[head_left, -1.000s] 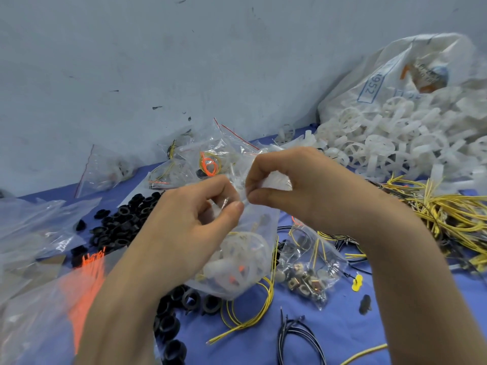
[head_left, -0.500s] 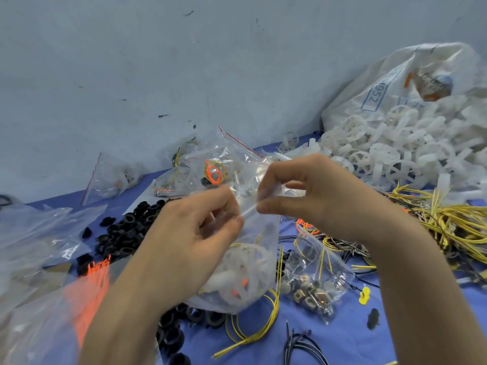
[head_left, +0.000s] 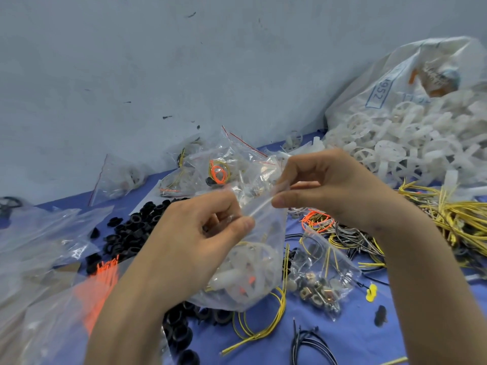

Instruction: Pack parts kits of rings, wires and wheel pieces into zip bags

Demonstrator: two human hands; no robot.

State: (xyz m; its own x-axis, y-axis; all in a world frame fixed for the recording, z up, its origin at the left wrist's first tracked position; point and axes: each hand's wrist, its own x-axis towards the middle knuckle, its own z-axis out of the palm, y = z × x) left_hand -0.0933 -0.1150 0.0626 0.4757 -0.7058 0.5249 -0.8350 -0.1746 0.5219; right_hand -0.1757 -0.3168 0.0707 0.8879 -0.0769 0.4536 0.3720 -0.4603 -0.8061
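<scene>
Low over the tabletop [head_left: 350,338], the left hand [head_left: 195,248] and, just beyond it, the right hand [head_left: 334,191] have their fingers clamped on the mouth strip of the filled zip bag [head_left: 253,275] hanging between them, where a stray wire caught in the seal could leave it gaping and spill parts toward the packed bags [head_left: 226,164] behind.

**Blue table [head_left: 350,335] crowded with kit parts**

It carries black rings [head_left: 137,230] heaped at left, white wheel pieces [head_left: 411,148] piled at far right, yellow wires [head_left: 458,219] bundled just in front of them, filled zip bags [head_left: 218,167] along the wall, a small bag of metal hardware [head_left: 320,280] near the middle, and black wires [head_left: 308,343] nearest
</scene>
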